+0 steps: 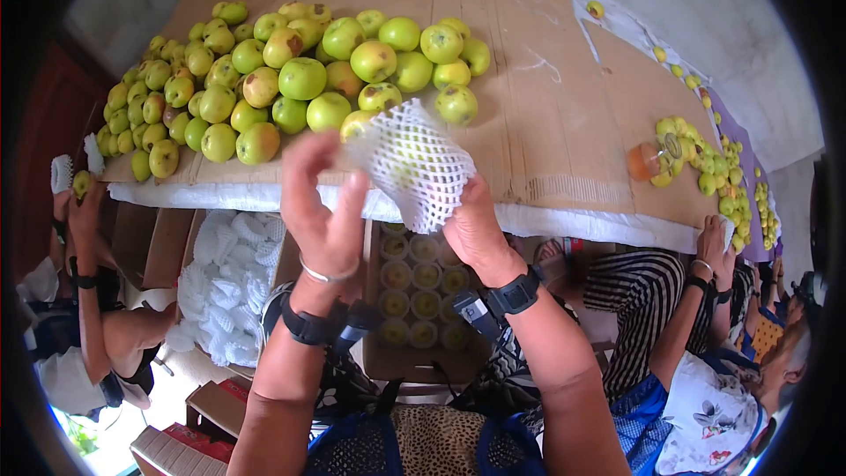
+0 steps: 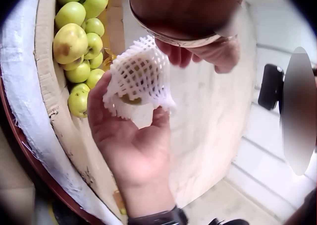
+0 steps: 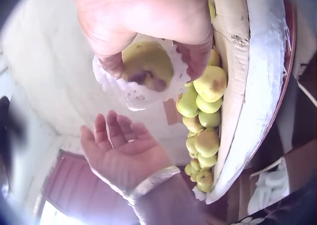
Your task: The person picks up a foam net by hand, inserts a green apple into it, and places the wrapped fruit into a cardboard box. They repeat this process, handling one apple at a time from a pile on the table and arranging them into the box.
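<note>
My right hand (image 1: 480, 229) grips a white foam net sleeve (image 1: 419, 167) by its lower right side. In the right wrist view a yellow-green apple (image 3: 148, 61) with dark spots sits inside the sleeve (image 3: 133, 98), between the thumb and fingers of my right hand (image 3: 148, 17). My left hand (image 1: 322, 211), wearing a bracelet, is blurred beside the sleeve with fingers spread. The right wrist view has this left hand (image 3: 124, 150) palm up, apart from the sleeve and holding nothing. In the left wrist view the net (image 2: 143, 74) covers most of the apple.
Green-yellow apples (image 1: 302, 78) lie heaped on the cardboard-covered table (image 1: 546, 141). Below its edge stand a box of white foam nets (image 1: 225, 286) and a carton of cupped fruit (image 1: 425, 303). People's hands work at left (image 1: 84, 225) and right (image 1: 712, 247), with a jar (image 1: 645, 161) near the right heap.
</note>
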Tool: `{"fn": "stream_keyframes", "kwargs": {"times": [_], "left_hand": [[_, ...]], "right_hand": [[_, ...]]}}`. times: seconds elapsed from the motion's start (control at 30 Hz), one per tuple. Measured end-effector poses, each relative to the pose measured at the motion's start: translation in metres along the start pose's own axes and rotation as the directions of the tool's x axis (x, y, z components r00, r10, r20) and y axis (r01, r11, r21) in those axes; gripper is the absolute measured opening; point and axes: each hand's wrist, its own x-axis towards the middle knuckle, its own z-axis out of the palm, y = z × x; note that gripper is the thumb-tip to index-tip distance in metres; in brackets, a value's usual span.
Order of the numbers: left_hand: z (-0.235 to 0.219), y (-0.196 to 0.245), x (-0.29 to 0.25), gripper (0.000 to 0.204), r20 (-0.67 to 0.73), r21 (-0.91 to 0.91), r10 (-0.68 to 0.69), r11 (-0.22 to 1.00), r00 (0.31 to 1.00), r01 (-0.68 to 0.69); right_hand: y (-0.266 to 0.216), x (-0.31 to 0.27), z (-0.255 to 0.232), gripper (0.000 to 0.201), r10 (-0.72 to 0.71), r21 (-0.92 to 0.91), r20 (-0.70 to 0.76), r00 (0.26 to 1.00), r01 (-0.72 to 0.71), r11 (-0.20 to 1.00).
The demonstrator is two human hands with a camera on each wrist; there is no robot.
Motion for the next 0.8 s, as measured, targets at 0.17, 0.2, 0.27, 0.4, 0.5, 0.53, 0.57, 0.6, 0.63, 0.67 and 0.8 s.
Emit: {"fn": "stream_keyframes", "kwargs": {"times": [0.17,0.2,0.27,0.4,0.5,0.53,0.57,0.6,0.63,0.67,0.8], "left_hand": [[0.008,-0.006,0.004,0.048,0.366,-0.325,-0.323,0.834,0.873,0.445],[0.006,-0.007,0.005,0.048,0.376,-0.349,-0.335,0.813,0.864,0.467],[0.002,-0.009,0.01,0.049,0.401,-0.393,-0.352,0.768,0.846,0.505],[0.001,-0.004,0.01,0.042,0.54,-0.455,-0.433,0.571,0.722,0.683],[0.002,-0.005,0.009,0.038,0.498,-0.444,-0.396,0.647,0.771,0.619],[0.003,-0.002,0.009,0.038,0.507,-0.458,-0.416,0.611,0.755,0.645],[0.005,-0.001,0.009,0.037,0.486,-0.472,-0.43,0.604,0.761,0.642],[0.007,-0.001,0.008,0.036,0.466,-0.486,-0.444,0.594,0.765,0.641],[0.01,-0.001,0.007,0.035,0.445,-0.501,-0.457,0.586,0.77,0.637],[0.01,0.0,0.007,0.034,0.451,-0.501,-0.454,0.584,0.768,0.639],[0.012,-0.004,0.005,0.034,0.511,-0.554,-0.467,0.464,0.722,0.691]], "right_hand": [[0.003,-0.004,0.007,0.054,0.041,-0.188,0.129,0.991,-0.016,0.982],[0.003,-0.005,0.009,0.055,0.029,-0.249,0.153,0.988,0.01,0.969],[-0.003,-0.006,0.012,0.058,0.075,-0.204,0.179,0.981,-0.038,0.978],[-0.004,-0.008,0.009,0.059,0.107,-0.242,0.176,0.979,-0.063,0.968],[-0.01,-0.008,0.011,0.058,0.11,-0.295,0.216,0.97,-0.043,0.955],[-0.013,-0.007,0.012,0.057,0.11,-0.32,0.237,0.965,-0.03,0.947],[-0.015,-0.006,0.01,0.056,0.121,-0.359,0.235,0.964,-0.03,0.933],[-0.017,-0.005,0.009,0.055,0.133,-0.397,0.23,0.964,-0.032,0.917],[-0.018,-0.005,0.007,0.054,0.145,-0.436,0.226,0.963,-0.032,0.899],[-0.018,-0.006,0.007,0.051,0.121,-0.421,0.225,0.967,-0.015,0.907],[-0.02,-0.008,0.009,0.043,0.003,-0.675,0.168,0.986,0.113,0.729]]}}
